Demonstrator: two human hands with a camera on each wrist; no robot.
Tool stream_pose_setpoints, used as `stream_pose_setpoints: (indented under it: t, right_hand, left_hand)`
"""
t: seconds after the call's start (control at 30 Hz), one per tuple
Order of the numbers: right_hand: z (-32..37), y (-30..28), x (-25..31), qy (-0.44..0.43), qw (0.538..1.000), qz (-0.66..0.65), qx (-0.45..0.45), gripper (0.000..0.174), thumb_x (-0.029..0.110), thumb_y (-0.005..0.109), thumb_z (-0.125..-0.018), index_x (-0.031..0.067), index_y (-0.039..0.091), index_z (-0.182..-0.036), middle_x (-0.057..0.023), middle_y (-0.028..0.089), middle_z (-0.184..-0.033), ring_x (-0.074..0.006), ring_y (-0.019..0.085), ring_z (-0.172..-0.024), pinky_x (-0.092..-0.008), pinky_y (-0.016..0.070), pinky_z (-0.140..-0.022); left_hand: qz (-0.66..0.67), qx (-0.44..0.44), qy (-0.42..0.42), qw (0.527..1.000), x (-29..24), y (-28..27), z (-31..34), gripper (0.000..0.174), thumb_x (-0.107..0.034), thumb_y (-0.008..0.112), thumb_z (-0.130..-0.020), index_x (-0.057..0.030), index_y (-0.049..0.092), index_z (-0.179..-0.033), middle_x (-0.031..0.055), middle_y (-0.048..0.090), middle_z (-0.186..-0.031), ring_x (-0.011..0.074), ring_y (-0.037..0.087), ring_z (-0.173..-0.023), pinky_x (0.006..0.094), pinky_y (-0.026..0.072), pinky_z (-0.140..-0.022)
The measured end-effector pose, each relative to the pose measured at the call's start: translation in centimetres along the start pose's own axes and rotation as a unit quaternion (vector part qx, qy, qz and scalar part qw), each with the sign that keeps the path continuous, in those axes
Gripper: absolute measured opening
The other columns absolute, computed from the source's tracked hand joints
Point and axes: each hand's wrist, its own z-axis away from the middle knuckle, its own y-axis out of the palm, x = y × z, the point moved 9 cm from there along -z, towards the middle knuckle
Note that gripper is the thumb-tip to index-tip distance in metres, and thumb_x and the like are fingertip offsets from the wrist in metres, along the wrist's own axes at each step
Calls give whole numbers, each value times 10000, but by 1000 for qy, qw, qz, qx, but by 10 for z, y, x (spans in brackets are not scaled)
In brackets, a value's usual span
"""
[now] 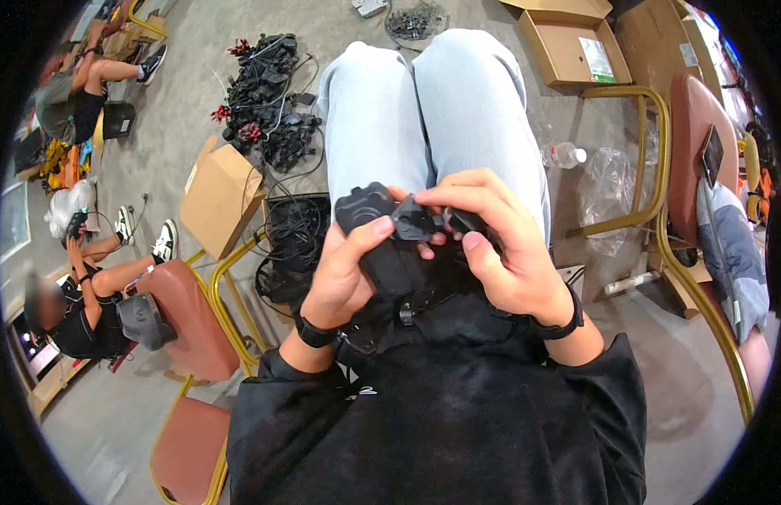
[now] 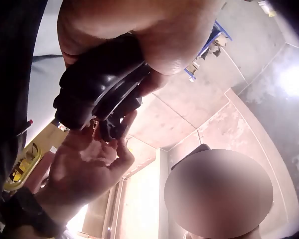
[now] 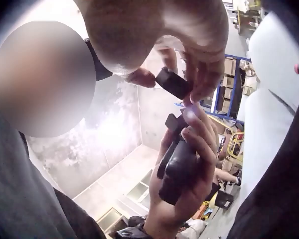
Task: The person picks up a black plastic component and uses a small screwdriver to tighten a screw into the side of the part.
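Observation:
Over the seated person's lap, the left hand (image 1: 340,273) grips a black plastic device (image 1: 386,257) with a rounded, ringed end, its thumb laid across the top. In the right wrist view, that hand's fingers wrap round the device's body. Beside its upper end sits a smaller angular black piece (image 1: 412,220), touched by fingertips of both hands. The right hand (image 1: 521,252) pinches a small black block (image 3: 172,83) between thumb and fingers. Block and device are close together, just above the thighs; the exact kind of device cannot be told.
On the floor ahead lies a pile of black cables (image 1: 268,105) with red ends. An upright cardboard box (image 1: 220,198) is at left, an open carton (image 1: 567,42) at upper right. A bottle (image 1: 564,156) lies near the right knee. Chairs (image 1: 698,143) flank both sides; two people sit at left.

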Motion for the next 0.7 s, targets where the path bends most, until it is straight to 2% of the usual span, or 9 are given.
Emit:
stream_pose_setpoints:
  t: [0.07, 0.2, 0.3, 0.37, 0.43, 0.47, 0.57, 0.6, 0.7]
  right_hand:
    - [5, -2, -4, 36, 996, 80, -3, 402, -22, 536, -763, 52, 549, -1158, -135, 457, -1070, -247, 565, -901, -297, 507, -714]
    - [1, -1, -12, 53, 980, 191, -31, 434, 7, 673, -727, 58, 556, -1143, -138, 459, -1054, -247, 567, -890, -307, 496, -700]
    - [5, -9, -16, 22, 962, 269, -36, 426, 50, 710, -726, 62, 567, -1127, -122, 489, -1034, -249, 566, -887, -330, 485, -743]
    - [5, -25, -11, 3, 972, 211, -104, 379, 23, 681, -746, 46, 569, -1107, -116, 552, -992, -244, 575, -889, -309, 461, -780]
    - [11, -41, -19, 49, 980, 113, -158, 337, -18, 621, -776, 13, 556, -1106, -100, 566, -1008, -190, 569, -891, -284, 448, -789]
    - [17, -47, -25, 83, 975, 33, -206, 307, -38, 567, -807, -18, 541, -1112, -74, 569, -1028, -126, 547, -879, -245, 448, -761]
    - [20, -49, -31, 151, 961, -89, -212, 299, -32, 559, -829, -26, 531, -1127, -74, 564, -1047, -80, 535, -853, -183, 446, -685]
    - [20, -48, -30, 151, 962, -88, -212, 299, -32, 559, -829, -26, 531, -1127, -74, 564, -1047, -80, 535, -853, -183, 446, -685]
    - [20, -43, -34, 163, 957, -108, -212, 323, -38, 576, -808, -29, 532, -1128, -90, 566, -1048, -109, 548, -858, -224, 460, -724]
  left_hand:
    - [10, -32, -25, 999, 12, 3, -4, 269, -85, 545, -887, 21, 479, -1125, 144, 600, -1010, 222, 621, -912, 318, 525, -773]
    - [-41, -96, -65, 992, 22, -11, -11, 269, -62, 651, -834, -13, 539, -1073, 49, 601, -993, 114, 585, -890, 257, 490, -768]
    - [-124, -99, -51, 986, 17, -9, -15, 266, -56, 651, -834, -12, 539, -1071, 52, 604, -985, 120, 595, -864, 260, 492, -763]
    - [-125, -76, -45, 988, 13, -3, -20, 244, -117, 619, -870, -2, 533, -1067, 87, 597, -1011, 164, 619, -849, 275, 501, -763]
    - [9, -58, -88, 994, 19, 5, -27, 258, -193, 557, -912, 13, 513, -1062, 116, 581, -996, 230, 646, -828, 312, 527, -737]
    - [-66, -61, -62, 994, 19, -2, -30, 397, -340, 477, -929, 5, 478, -1126, 129, 585, -1000, 255, 659, -799, 378, 557, -711]
    - [-29, -118, -87, 989, 21, -13, -32, 396, -345, 497, -913, -8, 477, -1120, 93, 586, -873, 246, 665, -773, 368, 568, -691]
    - [-17, -138, -117, 983, 26, -18, -33, 410, -370, 511, -899, -17, 487, -1104, 49, 550, -738, 233, 667, -753, 338, 573, -680]
    - [159, -148, -81, 973, 29, -22, -42, 384, -346, 483, -902, -3, 477, -1075, 87, 561, -828, 274, 666, -730, 346, 576, -663]
